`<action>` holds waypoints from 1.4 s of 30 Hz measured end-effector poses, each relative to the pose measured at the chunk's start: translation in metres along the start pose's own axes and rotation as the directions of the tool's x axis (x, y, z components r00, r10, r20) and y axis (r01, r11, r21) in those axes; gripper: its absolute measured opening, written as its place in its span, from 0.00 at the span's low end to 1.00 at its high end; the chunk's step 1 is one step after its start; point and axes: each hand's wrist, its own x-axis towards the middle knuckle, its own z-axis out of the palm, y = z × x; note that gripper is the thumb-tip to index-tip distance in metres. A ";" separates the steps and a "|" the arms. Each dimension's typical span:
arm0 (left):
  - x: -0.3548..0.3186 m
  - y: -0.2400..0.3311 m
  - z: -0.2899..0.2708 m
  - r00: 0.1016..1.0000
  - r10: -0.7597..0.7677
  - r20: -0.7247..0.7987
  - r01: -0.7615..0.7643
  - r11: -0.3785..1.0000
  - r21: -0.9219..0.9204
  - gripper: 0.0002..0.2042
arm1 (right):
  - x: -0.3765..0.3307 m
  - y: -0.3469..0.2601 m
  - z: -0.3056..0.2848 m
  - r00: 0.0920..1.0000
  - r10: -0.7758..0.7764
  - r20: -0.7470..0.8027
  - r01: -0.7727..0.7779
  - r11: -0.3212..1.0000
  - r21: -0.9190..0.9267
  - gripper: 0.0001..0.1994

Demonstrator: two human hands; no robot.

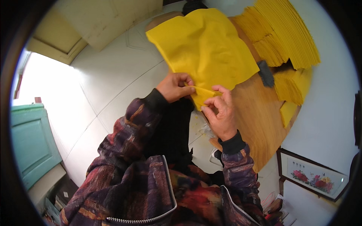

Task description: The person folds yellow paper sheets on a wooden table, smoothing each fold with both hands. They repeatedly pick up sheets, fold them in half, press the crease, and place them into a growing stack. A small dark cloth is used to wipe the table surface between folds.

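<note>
"Over the wooden table (254, 124), a yellow fabric sheet (211, 45) is spread, its near corner folded up. Are both hands on it?"

"Both — the left hand (175, 87) pinches the folded edge between thumb and fingers, and the right hand (221, 113) nips the corner just beside it."

"And those yellow fabric stacks (290, 34)?"

"Piled toward the table's far right, with a dark grey cloth (266, 73) beside the sheet's edge."

"Any containers?"

"Low on the left, near the teal panelled door (32, 141), there's what looks like a dark box (62, 196) — I can't make out its contents. On the right, a dark frame (280, 162) holds a flower picture (313, 179), red and yellow blooms on a pale ground."
</note>
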 end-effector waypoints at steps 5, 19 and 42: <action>-0.002 0.000 -0.001 0.999 -0.031 -0.017 0.030 0.996 -0.084 0.05 | 0.000 0.051 -0.039 0.964 0.133 -0.231 -0.138 0.990 -0.006 0.04; -0.001 0.002 0.000 1.000 -0.009 -0.015 0.007 0.995 -0.102 0.06 | 0.056 0.181 -0.102 0.773 0.268 -0.575 -0.567 0.699 -0.436 0.10; 0.002 0.001 0.001 1.000 -0.023 0.013 0.024 0.996 -0.083 0.06 | -0.029 0.004 0.002 0.981 -0.193 0.019 0.188 0.918 -0.351 0.11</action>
